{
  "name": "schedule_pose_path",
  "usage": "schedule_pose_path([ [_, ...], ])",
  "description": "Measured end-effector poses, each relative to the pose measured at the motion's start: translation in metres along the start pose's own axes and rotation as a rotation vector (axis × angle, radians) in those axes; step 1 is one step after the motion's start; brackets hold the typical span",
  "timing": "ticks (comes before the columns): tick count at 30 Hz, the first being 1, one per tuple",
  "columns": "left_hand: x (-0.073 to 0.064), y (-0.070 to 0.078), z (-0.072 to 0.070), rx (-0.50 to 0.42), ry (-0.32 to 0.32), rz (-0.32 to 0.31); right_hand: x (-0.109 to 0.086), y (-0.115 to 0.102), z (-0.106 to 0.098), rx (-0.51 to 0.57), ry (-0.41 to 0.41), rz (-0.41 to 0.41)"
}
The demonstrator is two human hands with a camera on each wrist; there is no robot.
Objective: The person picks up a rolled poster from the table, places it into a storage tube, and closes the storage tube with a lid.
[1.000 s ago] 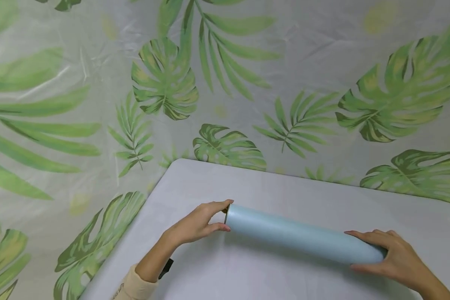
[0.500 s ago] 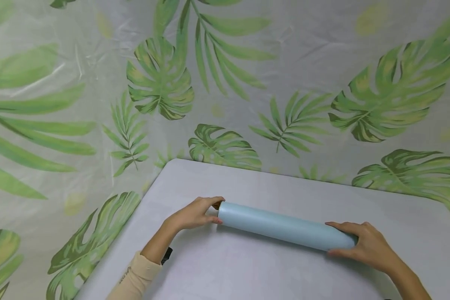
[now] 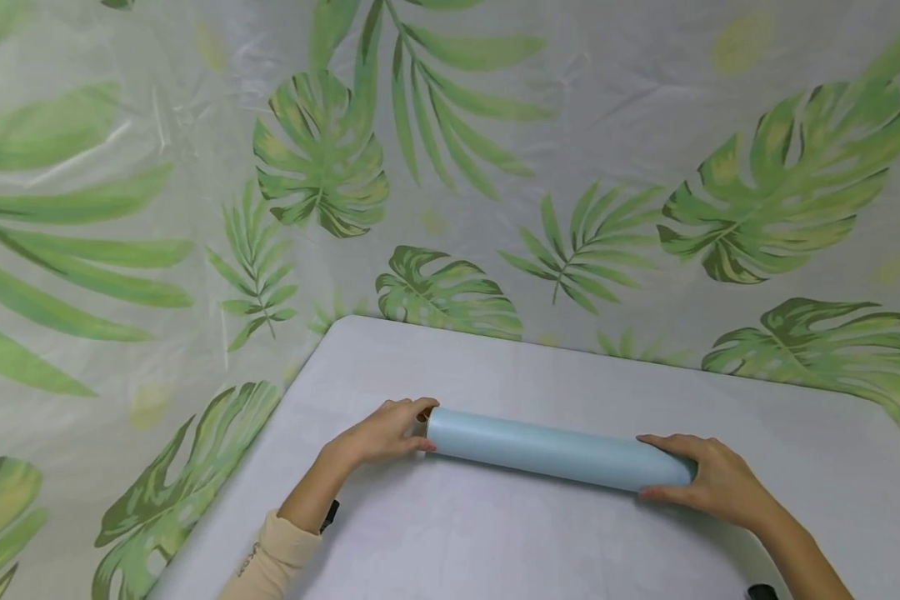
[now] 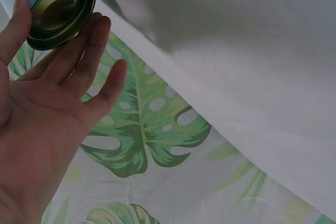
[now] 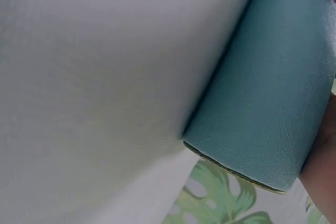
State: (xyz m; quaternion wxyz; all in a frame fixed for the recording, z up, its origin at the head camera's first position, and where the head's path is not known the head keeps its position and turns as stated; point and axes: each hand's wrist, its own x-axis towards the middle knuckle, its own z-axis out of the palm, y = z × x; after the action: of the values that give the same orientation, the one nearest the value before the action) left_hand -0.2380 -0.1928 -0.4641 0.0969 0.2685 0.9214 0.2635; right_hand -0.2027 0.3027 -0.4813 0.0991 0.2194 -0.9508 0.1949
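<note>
A long light blue tube [image 3: 547, 450] lies across the white table in the head view, its right end slightly nearer to me. My left hand [image 3: 378, 437] holds its left end between thumb and fingertips. In the left wrist view, that end shows a recessed gold-coloured metal cap [image 4: 60, 14], with the thumb on one side and fingers on the other. My right hand [image 3: 720, 479] grips the right end, thumb below and fingers above, and covers it in the head view. The right wrist view shows the tube's creased blue surface [image 5: 262, 93] against the white tabletop.
The white table [image 3: 495, 533] has a rounded far-left corner. A pale wall covering with green leaf prints [image 3: 442, 287] stands behind and left of it. Black wrist devices show at the left wrist [image 3: 330, 515] and by the right forearm [image 3: 762, 592].
Both hands have moved the tube left and lower, down to the table, and it looks smaller and more level. The right hand shifted furthest left. Both hands keep hold of its ends.
</note>
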Motion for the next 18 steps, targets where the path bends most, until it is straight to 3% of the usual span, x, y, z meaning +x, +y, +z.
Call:
schedule_pose_path([
  [8, -0.0034, 0.0024, -0.0035, -0.003, 0.002, -0.008, -0.0013, 0.001, 0.0003, -0.045, 0.06, -0.046],
  [18, -0.0029, 0.0, -0.0005, -0.004, 0.007, -0.021, -0.0077, 0.0035, -0.0036, -0.043, 0.101, -0.014],
])
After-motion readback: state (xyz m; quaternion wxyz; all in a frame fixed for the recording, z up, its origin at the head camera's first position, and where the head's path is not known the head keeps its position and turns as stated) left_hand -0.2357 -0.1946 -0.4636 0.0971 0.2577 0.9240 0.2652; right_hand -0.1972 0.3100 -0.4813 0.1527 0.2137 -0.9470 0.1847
